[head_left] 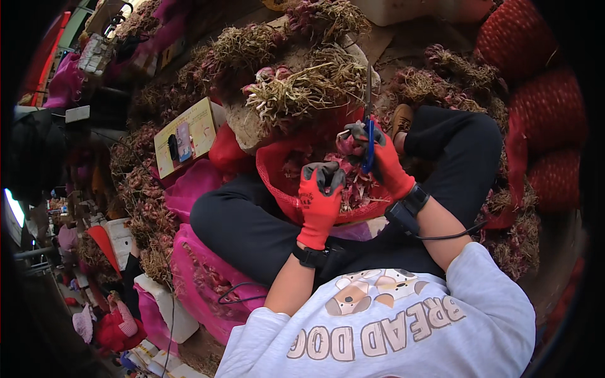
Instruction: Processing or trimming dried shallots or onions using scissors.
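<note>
Your grey sweatshirt (384, 327), soft and printed with a cartoon dog, fills the bottom of the view, and your bare forearms rise out of its pushed-up sleeves. Each wrist carries a black band, and a thin black cable (450, 236) loops off the right one. You sit cross-legged in black trousers (252, 227) with a red mesh basket (277, 183) resting in your lap, its rim curved and its weave fine.

Your left hand (320, 201) wears a red knit glove with dark rubbery fingertips; the fingers curl inward over the basket, closed around something small, though you cannot tell what, since the fingertips cover it. Your right hand (384, 160), gloved the same way, is raised a little higher and closed around the blue handle of a pair of scissors (368, 120), whose slim metal blades point straight up and away from you. A purple-red shallot (348, 143) sits pinched against the right fingertips, just beside the handle.

Loose papery purple skins and bulbs lie in the basket below both hands. Ahead, bundles of shallots with dry, straw-like tangled roots (296, 94) are piled high. Bulging red net sacks (548, 107) stand at your right, partly cut off by the dark rim of the view.
</note>
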### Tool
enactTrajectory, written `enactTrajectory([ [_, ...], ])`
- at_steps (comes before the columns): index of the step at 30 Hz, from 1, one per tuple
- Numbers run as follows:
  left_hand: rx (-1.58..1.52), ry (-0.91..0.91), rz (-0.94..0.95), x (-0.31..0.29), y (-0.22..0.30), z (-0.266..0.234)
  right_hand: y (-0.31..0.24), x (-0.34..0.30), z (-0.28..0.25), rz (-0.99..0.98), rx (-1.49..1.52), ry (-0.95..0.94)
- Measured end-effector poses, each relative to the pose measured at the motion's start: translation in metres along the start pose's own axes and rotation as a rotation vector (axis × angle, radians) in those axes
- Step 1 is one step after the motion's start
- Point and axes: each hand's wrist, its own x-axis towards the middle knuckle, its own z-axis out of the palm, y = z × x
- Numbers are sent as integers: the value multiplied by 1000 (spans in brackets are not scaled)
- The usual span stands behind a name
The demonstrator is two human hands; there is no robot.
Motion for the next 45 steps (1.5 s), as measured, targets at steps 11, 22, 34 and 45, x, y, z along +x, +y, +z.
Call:
enactTrajectory([
  [11,184,88,84,2,-22,0,0,-15,30,0,-300,-30],
  [22,-919,-38,-392,8,-25,-9,-16,-21,38,-253,-633,-354],
  [34,-950,-181,-298,14,-25,-15,-7,-19,32,-92,-465,-131],
  [45,-1210,-8,-353,10,-18,-42,-5,-14,27,195,-59,-56],
])
